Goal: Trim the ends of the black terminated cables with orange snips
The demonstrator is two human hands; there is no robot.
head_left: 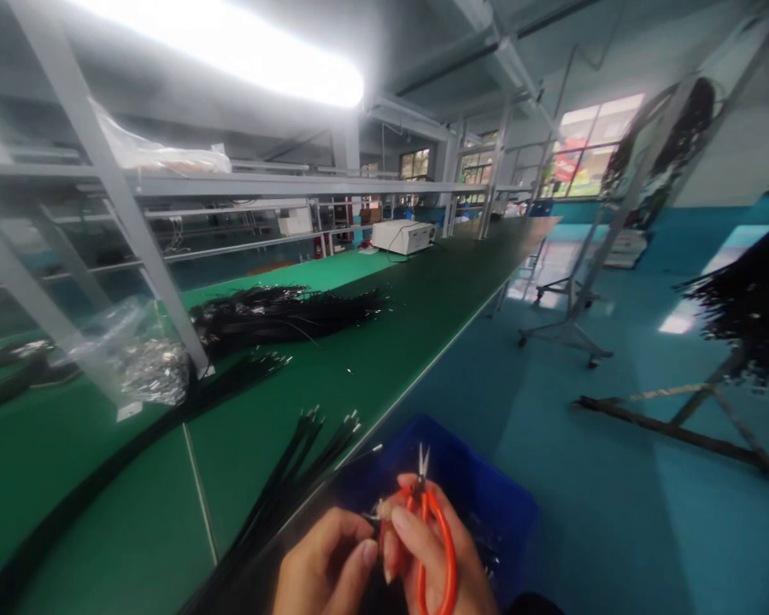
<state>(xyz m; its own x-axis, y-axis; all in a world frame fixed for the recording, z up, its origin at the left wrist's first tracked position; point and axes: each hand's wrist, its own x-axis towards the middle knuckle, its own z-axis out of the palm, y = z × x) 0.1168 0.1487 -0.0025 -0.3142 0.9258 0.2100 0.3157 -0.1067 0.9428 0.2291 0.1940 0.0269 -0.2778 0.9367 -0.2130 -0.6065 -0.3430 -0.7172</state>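
Observation:
Orange-handled scissors (449, 547) lie in my right hand (429, 538), with their slim blades pointing away from me and slightly apart. My left hand (333, 555) is closed in a pinch close beside it, on a dark cable end (372, 519). The right thumb and fingertips meet near that same end, so the exact contact is hard to make out. Below both hands stands a blue bin (500, 504) with small bits inside. Left of my hands, several black cables (295, 457) with pale tips lie over the edge of the green table (134, 495).
A large bundle of black cables (282, 316) lies farther back, near a clear plastic bag of metal parts (154, 367) by the shelf post. A white box-shaped device (402, 237) stands deeper on the table. Wheeled racks (570, 329) stand on the floor at right, one hung with black cables (756, 307).

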